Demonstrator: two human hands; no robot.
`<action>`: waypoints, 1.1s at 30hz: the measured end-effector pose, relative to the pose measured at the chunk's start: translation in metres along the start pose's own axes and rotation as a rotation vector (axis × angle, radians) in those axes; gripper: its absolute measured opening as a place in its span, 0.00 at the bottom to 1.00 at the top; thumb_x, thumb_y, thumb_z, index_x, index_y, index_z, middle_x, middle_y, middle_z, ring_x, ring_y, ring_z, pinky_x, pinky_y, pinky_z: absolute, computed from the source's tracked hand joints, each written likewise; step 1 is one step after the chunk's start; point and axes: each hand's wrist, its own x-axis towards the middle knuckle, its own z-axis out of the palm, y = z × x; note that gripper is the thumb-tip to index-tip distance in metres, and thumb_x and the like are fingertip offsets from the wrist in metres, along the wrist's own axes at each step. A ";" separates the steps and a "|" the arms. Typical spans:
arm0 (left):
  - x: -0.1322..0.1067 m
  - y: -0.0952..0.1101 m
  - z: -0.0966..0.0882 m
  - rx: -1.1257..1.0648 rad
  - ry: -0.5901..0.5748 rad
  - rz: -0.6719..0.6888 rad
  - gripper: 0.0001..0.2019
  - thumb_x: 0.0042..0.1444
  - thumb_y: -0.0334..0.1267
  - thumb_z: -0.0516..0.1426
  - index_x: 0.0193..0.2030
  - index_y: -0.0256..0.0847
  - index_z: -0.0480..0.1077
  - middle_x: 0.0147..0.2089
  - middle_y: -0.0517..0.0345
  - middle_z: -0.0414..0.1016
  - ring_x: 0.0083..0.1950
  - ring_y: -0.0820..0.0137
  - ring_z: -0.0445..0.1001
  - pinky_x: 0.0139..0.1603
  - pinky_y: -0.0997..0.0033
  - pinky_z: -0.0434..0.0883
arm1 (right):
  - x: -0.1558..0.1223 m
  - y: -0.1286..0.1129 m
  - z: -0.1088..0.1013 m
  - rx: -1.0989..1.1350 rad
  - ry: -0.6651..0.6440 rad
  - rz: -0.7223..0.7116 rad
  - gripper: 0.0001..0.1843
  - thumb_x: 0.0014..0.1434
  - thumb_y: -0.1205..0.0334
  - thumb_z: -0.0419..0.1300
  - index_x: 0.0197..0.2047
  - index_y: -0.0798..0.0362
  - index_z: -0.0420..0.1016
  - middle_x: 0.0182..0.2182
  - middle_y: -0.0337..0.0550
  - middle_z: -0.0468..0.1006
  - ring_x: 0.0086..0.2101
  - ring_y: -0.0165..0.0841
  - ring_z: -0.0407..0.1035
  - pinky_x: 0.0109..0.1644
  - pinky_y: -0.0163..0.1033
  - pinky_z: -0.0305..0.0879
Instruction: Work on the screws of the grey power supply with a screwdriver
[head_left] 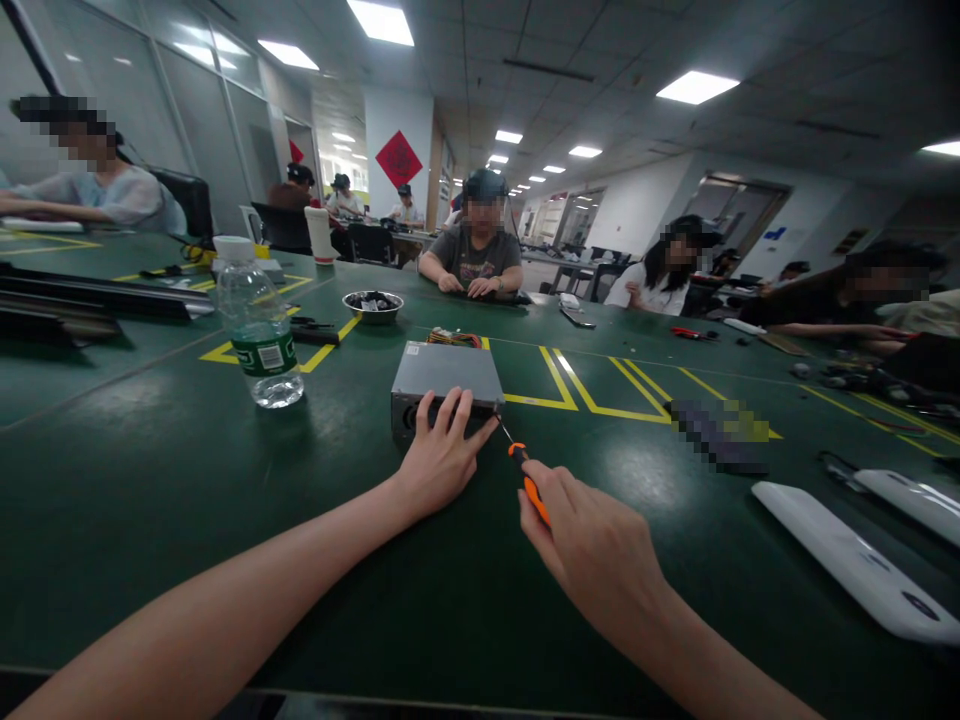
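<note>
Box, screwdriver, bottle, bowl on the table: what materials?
Box: likely sheet metal, gray, satin; crisp edges, flat faces.
Screwdriver: handle probably plastic or rubber, orange and black; thin shaft looks like metal, judging by its gray sheen.
Bottle: likely clear, glossy plastic; see-through wall, though glass isn't ruled out.
Bowl: seems polished metal; bright, reflective rim.

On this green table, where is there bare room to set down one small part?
The tabletop looks bare between the bottle and the metal box, and between the right hand and the nearer white casing. A narrower gap separates the left hand from the right. It is crowded around the dark strips, far left, and dark clutter, far right.
</note>
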 end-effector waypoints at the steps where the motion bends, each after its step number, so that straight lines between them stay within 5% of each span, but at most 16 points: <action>1: 0.000 0.000 0.000 0.007 -0.003 0.001 0.25 0.52 0.34 0.55 0.58 0.49 0.60 0.63 0.45 0.52 0.65 0.51 0.47 0.61 0.42 0.43 | -0.001 0.001 0.000 0.015 0.010 0.002 0.12 0.60 0.65 0.47 0.40 0.58 0.70 0.23 0.39 0.72 0.20 0.28 0.64 0.25 0.34 0.53; 9: 0.000 -0.001 -0.001 -0.014 -0.003 -0.002 0.25 0.52 0.33 0.54 0.58 0.50 0.60 0.63 0.46 0.52 0.64 0.51 0.47 0.62 0.43 0.43 | -0.006 0.010 0.003 0.121 0.156 0.028 0.09 0.57 0.64 0.52 0.39 0.58 0.70 0.24 0.39 0.74 0.22 0.27 0.65 0.27 0.34 0.56; 16: -0.005 -0.011 -0.002 -0.087 -0.017 0.047 0.23 0.51 0.31 0.56 0.54 0.55 0.65 0.66 0.52 0.47 0.67 0.54 0.43 0.63 0.45 0.43 | -0.006 0.002 0.015 0.230 0.140 -0.044 0.09 0.58 0.65 0.52 0.40 0.58 0.70 0.25 0.40 0.74 0.24 0.26 0.66 0.28 0.33 0.57; 33: -0.006 -0.015 -0.010 -0.148 -0.084 0.059 0.22 0.49 0.29 0.56 0.52 0.50 0.67 0.67 0.48 0.41 0.68 0.54 0.39 0.63 0.45 0.42 | -0.005 0.001 0.026 0.229 0.083 -0.024 0.10 0.59 0.65 0.52 0.42 0.58 0.68 0.26 0.41 0.74 0.24 0.28 0.66 0.29 0.33 0.57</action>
